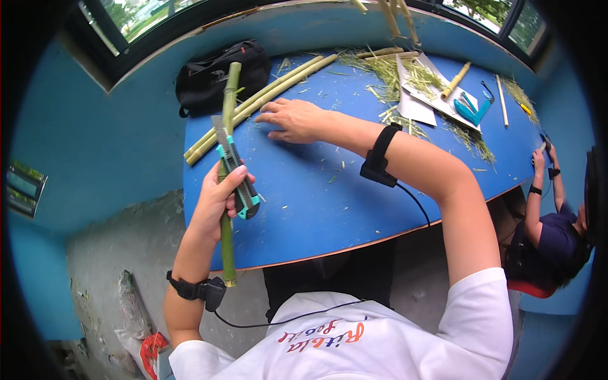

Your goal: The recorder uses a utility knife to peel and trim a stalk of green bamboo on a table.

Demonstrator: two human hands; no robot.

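Note:
My left hand [218, 195] is closed around a green bamboo stick [228, 253] and a teal-and-black utility knife [232, 166] together. The knife's blade is out and points away from me, lying along the stick. One end of the stick rises past the table's far-left part; the other hangs over the near edge. My right hand [292, 121] hovers over or rests on the blue table with fingers apart and nothing in them. Just beyond its fingertips lie two peeled bamboo sticks [278, 84], side by side and slanting across the table.
A black bag [223, 75] sits at the back left of the blue table [316, 209]. Shavings [386, 73], white paper [415, 104], a teal tool [472, 109] and a short bamboo piece [456, 81] lie at the back right. Another person [550, 234] works at the right end.

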